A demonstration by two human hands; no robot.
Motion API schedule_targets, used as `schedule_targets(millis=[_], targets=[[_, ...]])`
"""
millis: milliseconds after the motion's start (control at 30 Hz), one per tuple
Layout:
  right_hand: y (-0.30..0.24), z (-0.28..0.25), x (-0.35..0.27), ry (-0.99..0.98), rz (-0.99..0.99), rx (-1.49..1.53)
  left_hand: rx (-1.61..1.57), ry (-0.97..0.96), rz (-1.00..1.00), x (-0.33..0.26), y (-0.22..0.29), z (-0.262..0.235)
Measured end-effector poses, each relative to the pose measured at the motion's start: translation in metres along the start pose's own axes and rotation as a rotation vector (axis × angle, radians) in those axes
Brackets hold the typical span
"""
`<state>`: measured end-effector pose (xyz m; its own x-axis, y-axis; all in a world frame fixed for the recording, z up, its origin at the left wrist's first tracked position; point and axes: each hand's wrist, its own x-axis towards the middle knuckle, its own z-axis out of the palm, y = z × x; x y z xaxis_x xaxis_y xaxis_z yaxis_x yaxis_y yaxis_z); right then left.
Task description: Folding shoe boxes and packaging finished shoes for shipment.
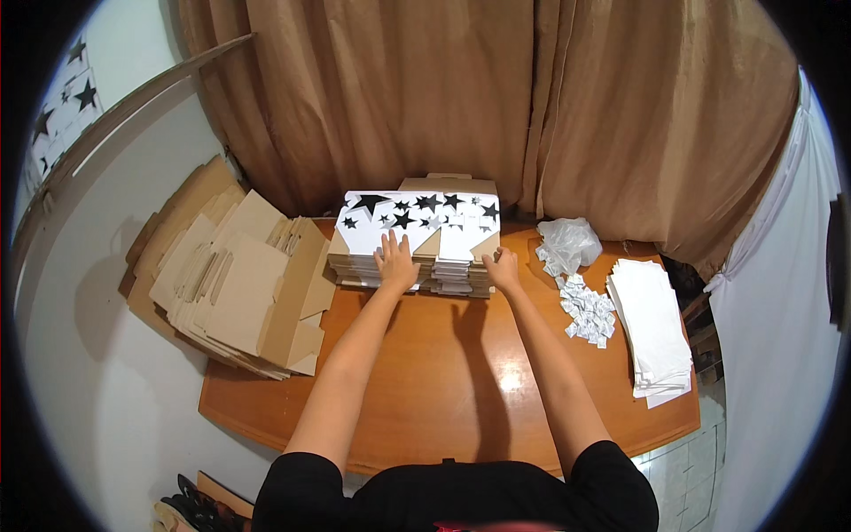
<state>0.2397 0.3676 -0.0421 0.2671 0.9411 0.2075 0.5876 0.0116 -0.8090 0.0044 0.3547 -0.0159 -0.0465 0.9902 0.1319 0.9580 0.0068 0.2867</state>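
Note:
A stack of flat folded cartons (417,232), white with black stars and brown flaps, stands at the far edge of the wooden table (443,372). My left hand (395,260) lies flat on the top carton with fingers spread, near the stack's front edge. My right hand (503,269) curls around the stack's front right corner, fingers bent against the side of the pile.
A big pile of plain brown flattened cardboard (239,284) overhangs the table's left end. To the right lie a crumpled clear plastic bag (568,244), a heap of small white sachets (589,310) and a stack of white sheets (651,324). Brown curtains (496,97) hang behind.

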Motion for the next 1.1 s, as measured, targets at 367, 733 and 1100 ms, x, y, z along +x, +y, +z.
schedule_targets(millis=[367, 733, 1100], targets=[[0.012, -0.002, 0.017, 0.077, 0.126, -0.059, 0.327, 0.104, 0.371, 0.050, -0.047, 0.045], [-0.019, -0.017, 0.010, 0.067, 0.165, -0.027, 0.256, 0.144, 0.344, 0.006, -0.029, 0.001], [-0.049, -0.027, -0.012, -0.157, -0.102, 0.983, -0.025, 0.333, 0.624, -0.020, 0.024, -0.042]])
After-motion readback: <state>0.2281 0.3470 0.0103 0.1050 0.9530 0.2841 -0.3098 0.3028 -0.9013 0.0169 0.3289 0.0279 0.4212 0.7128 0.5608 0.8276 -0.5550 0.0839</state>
